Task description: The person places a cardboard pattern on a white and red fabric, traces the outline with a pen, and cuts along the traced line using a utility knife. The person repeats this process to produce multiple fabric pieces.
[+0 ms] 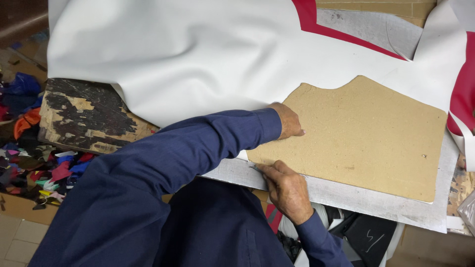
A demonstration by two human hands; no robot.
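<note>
Brown cardboard pattern (361,136) lies flat on white leather sheet (198,54) across the bench (346,198). Left hand (288,120) presses it down, open-palmed; right hand (287,190) grips a small blade at its lower-left edge. Cutting looks barely begun.

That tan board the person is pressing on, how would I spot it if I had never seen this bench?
Find the big white sheet spread over the worktable. On its near right part lies the flat tan cardboard pattern, held by the left hand, with the right hand at its near edge. It alone is matte brown, with a stepped upper outline.
</note>
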